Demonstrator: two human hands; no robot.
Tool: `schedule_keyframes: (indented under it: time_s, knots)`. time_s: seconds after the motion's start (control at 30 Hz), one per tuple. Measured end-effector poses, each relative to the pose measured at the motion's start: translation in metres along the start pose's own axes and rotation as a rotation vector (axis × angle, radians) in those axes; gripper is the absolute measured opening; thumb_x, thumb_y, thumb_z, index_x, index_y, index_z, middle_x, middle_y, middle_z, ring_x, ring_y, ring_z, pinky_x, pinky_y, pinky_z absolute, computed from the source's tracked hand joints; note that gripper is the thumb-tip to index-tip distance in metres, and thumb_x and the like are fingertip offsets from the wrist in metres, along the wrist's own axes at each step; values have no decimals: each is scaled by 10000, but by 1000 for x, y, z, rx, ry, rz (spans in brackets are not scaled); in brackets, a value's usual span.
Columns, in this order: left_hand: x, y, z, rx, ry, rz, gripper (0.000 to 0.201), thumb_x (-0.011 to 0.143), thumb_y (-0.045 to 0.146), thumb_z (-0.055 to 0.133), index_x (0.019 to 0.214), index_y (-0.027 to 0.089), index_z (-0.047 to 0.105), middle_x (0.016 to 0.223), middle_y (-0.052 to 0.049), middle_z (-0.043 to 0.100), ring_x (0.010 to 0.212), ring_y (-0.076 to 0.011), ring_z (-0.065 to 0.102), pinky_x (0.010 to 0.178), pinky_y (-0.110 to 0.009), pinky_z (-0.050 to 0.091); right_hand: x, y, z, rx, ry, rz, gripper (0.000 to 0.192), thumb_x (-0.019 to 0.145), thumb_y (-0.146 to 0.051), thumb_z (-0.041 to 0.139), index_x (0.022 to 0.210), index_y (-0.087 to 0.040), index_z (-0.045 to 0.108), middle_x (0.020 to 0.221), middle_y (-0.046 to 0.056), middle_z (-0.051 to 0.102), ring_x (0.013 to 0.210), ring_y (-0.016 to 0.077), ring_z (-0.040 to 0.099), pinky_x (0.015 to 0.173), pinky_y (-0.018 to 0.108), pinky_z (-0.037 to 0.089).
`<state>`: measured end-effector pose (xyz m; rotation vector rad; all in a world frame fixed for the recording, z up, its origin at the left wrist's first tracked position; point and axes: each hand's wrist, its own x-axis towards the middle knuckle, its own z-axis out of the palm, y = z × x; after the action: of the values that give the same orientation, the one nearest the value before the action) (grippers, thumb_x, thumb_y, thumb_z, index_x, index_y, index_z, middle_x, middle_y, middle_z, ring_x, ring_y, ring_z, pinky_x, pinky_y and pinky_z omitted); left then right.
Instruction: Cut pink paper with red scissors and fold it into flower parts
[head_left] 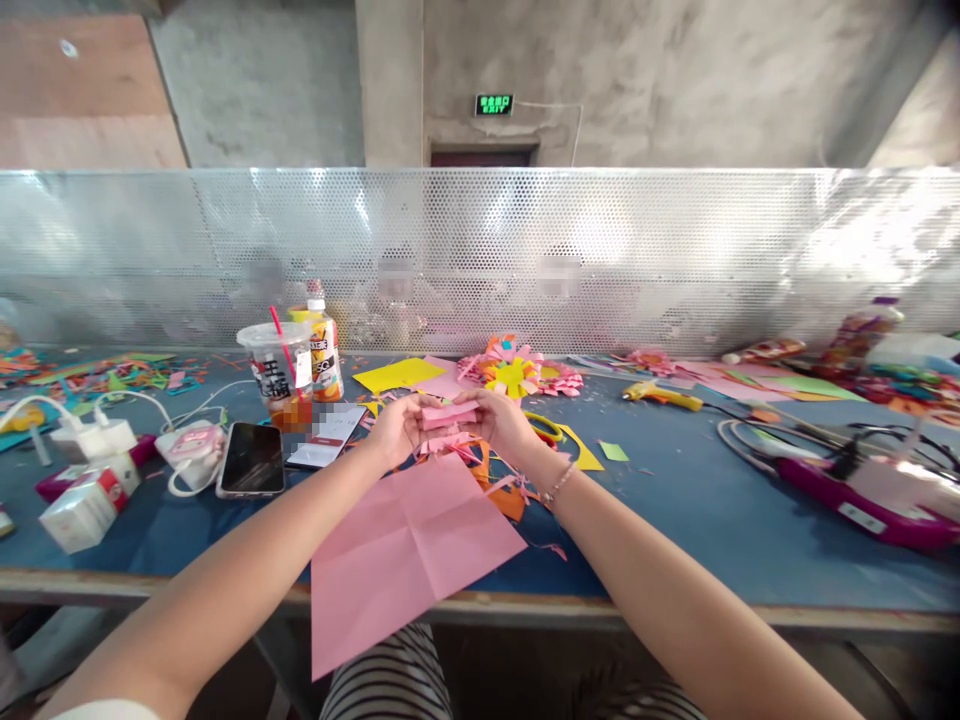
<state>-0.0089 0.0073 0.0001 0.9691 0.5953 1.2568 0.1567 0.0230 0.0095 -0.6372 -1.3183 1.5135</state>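
Writing: a green exit sign (493, 104) glows on the concrete wall above a doorway, its characters too small to read; the clear plastic cup (279, 372) with a red straw bears bold black characters on its side, not legible in full; the bottle (324, 350) just behind it carries an orange label with part of a word showing; a white card (327, 436) with a red patch lies beside a dark phone (251, 458). Held item: a small folded pink paper piece (448, 413), raised just above the middle of the blue tabletop (675, 500), between both hands. Left hand (395, 428): fingers closed on the piece's left end. Right hand (501, 420): fingers pinched on its right end, a bead bracelet at the wrist. Beneath: a large creased pink sheet (409, 550) overhanging the tabletop's near edge, with orange and pink offcuts (495, 480) under the hands. Further items: paper flowers (517, 373) near the far edge by the perforated metal screen; a yellow glue gun (661, 395) right of them; white chargers and cables at the left end.
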Motion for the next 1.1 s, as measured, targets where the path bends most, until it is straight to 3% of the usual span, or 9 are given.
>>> schedule_keyframes:
  time_s: [0.1, 0.17, 0.33, 0.57, 0.83, 1.1]
  knots:
    - [-1, 1, 1, 24, 11, 4, 142, 687, 234, 467, 717, 130, 561, 679, -50, 618, 582, -158, 611, 557, -310, 524, 0, 1, 0, 20, -44, -2, 171, 687, -259, 458, 717, -161, 595, 686, 40, 589, 624, 131, 562, 605, 285, 483]
    - [-2, 0, 4, 87, 19, 33, 96, 651, 195, 561, 726, 143, 531, 647, -14, 602, 559, -140, 610, 547, -276, 519, -1, 1, 1, -12, -56, -15, 173, 689, -297, 512, 736, -159, 605, 727, 40, 593, 642, 127, 564, 632, 291, 487]
    - [-3, -2, 6, 230, 33, 61, 251, 598, 107, 635, 797, 152, 488, 653, 1, 590, 570, -135, 622, 543, -243, 515, -1, 3, 2, -172, -3, -69, 203, 581, -272, 664, 748, -170, 613, 671, -10, 556, 597, 89, 539, 638, 268, 478]
    - [0, -4, 1, 214, 16, 84, 313, 607, 84, 622, 844, 170, 436, 663, 32, 547, 597, -155, 637, 572, -273, 530, 8, 12, -8, -320, 41, -158, 258, 582, -276, 655, 812, -172, 604, 607, -30, 526, 520, 70, 485, 515, 219, 416]
    - [-3, -2, 6, 199, 15, 79, 323, 604, 64, 621, 847, 167, 434, 718, 10, 567, 647, -181, 644, 645, -334, 533, 11, 14, -13, -415, 46, -227, 393, 564, -266, 655, 942, -182, 583, 648, -28, 528, 584, 91, 499, 548, 234, 422]
    - [-1, -4, 2, 214, -29, 113, 315, 616, 84, 612, 849, 172, 419, 742, 5, 572, 682, -189, 646, 703, -350, 519, 10, 12, -11, -453, 44, -263, 342, 572, -249, 641, 902, -177, 589, 683, -11, 542, 638, 108, 504, 598, 254, 420]
